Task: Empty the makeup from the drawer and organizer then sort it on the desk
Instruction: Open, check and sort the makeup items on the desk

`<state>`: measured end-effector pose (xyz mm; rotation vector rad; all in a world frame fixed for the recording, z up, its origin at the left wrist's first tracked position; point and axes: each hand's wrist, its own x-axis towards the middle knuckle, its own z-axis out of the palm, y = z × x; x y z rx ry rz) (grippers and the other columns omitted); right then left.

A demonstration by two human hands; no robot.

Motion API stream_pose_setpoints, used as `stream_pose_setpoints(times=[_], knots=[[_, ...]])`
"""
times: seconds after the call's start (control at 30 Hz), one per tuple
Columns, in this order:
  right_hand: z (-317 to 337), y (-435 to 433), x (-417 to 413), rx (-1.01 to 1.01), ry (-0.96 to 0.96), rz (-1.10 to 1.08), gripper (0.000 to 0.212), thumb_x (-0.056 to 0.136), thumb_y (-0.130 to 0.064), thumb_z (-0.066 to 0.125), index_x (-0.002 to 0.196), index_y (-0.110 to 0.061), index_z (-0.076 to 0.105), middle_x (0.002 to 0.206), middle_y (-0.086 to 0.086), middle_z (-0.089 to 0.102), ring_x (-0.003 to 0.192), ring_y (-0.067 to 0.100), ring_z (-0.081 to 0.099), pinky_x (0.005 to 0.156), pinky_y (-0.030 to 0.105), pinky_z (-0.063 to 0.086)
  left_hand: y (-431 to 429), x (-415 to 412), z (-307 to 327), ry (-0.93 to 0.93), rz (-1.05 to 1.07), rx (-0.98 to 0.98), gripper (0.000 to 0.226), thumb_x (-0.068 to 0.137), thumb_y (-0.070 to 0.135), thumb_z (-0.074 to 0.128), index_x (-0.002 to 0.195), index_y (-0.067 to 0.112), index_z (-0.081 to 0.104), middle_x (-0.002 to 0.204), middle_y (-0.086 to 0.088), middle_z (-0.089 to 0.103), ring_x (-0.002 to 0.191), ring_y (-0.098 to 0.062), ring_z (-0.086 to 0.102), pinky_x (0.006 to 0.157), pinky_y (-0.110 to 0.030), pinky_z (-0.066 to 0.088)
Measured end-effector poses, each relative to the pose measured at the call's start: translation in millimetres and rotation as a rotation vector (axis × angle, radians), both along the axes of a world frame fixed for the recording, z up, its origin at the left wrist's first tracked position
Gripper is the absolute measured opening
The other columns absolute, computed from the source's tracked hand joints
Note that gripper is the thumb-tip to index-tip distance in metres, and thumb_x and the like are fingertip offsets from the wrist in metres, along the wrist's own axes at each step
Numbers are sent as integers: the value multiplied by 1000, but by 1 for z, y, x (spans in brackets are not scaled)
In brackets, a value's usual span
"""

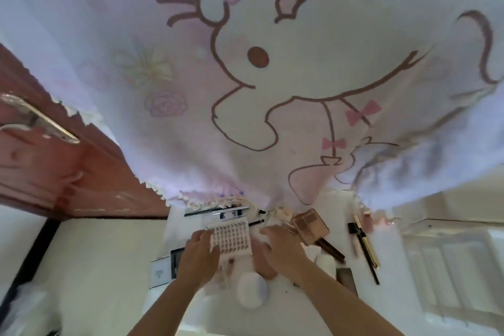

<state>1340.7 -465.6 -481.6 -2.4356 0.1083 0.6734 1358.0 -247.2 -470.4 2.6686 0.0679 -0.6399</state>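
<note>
While your left hand (200,256) grips the lash tray (231,237) by its left edge, thumb laid on top, the tray sits over the middle of the white desk (286,314), just in front of the cartoon curtain (245,90). Your right hand (283,249) reaches toward the tray's right edge; through the blur I cannot tell whether its fingers clasp anything. Beside it lies an open eyeshadow palette (309,222), with several pencils (364,245) farther right. A round white puff (252,292) lies between your forearms.

A cartoon-print curtain (272,76) hangs beside a reddish wooden door (54,172).
</note>
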Motion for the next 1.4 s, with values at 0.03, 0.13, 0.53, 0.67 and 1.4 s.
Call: stream_pose_setpoints(times=[0.03, 0.13, 0.53, 0.67, 1.4], knots=[[-3, 12, 11, 2, 9, -7, 33, 99, -30, 44, 128, -20, 57, 128, 2, 60, 119, 23, 57, 97, 36, 48, 9, 7, -2, 16, 23, -24, 45, 100, 22, 49, 145, 13, 43, 148, -8, 42, 129, -24, 47, 104, -34, 41], [-16, 44, 37, 54, 44, -77, 31, 98, -27, 41, 125, -21, 54, 121, 4, 59, 113, 24, 58, 91, 35, 50, 22, 33, -13, 138, 190, -187, 45, 101, 19, 48, 145, 15, 42, 146, -8, 41, 115, -25, 60, 86, -33, 51], [-46, 85, 84, -149, 134, -73, 56, 94, -9, 41, 147, -24, 40, 149, 2, 44, 138, 27, 39, 114, 41, 33, 16, 89, -27, 522, 500, -724, 38, 93, -4, 41, 123, 9, 61, 92, -9, 68, 72, -19, 63, 56, -27, 40], [-39, 88, 84, 24, 89, -235, 52, 98, -8, 34, 146, -25, 44, 145, -2, 49, 135, 24, 46, 112, 40, 38, 22, 90, -14, 477, 614, -872, 33, 97, -3, 42, 117, 19, 58, 111, -6, 67, 78, -21, 66, 65, -32, 44], [237, 18, -6, 876, -588, -580, 28, 95, -37, 56, 89, -10, 60, 60, -7, 59, 56, 5, 54, 56, 15, 45, -58, -1, 231, -255, 288, -1248, 22, 85, 31, 66, 105, 26, 75, 78, -1, 70, 73, -10, 64, 72, -17, 52]])
